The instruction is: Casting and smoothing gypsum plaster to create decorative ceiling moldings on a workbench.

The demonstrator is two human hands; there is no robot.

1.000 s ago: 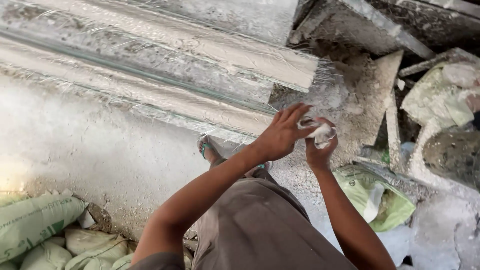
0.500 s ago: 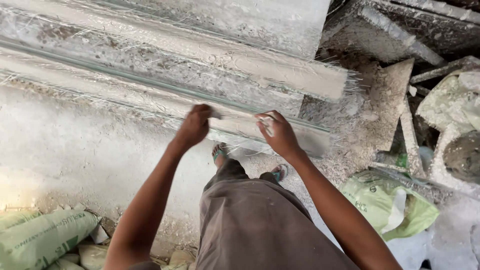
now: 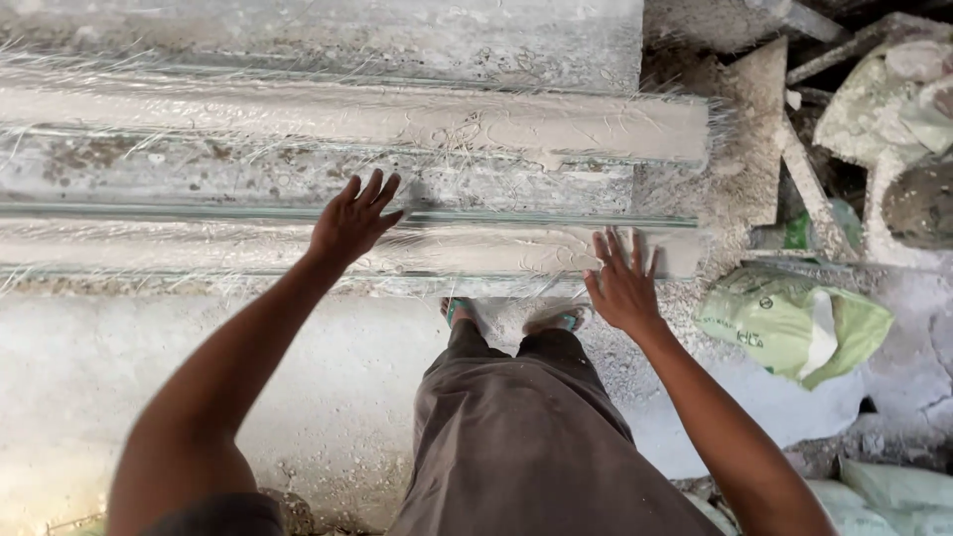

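While both palms press flat, left hand (image 3: pixel 349 223), fingers spread wide, holds nothing, rests centre frame on long wet plaster strip (image 3: pixel 298 248). Right hand (image 3: pixel 622 283), also spread and empty, lies near strip's right end. Green sack (image 3: pixel 794 323) lower right, on dusty floor.

One head-worn camera looked steeply down — close over the person's own arms and legs. It faced the long plaster mould (image 3: pixel 357 248) ahead.
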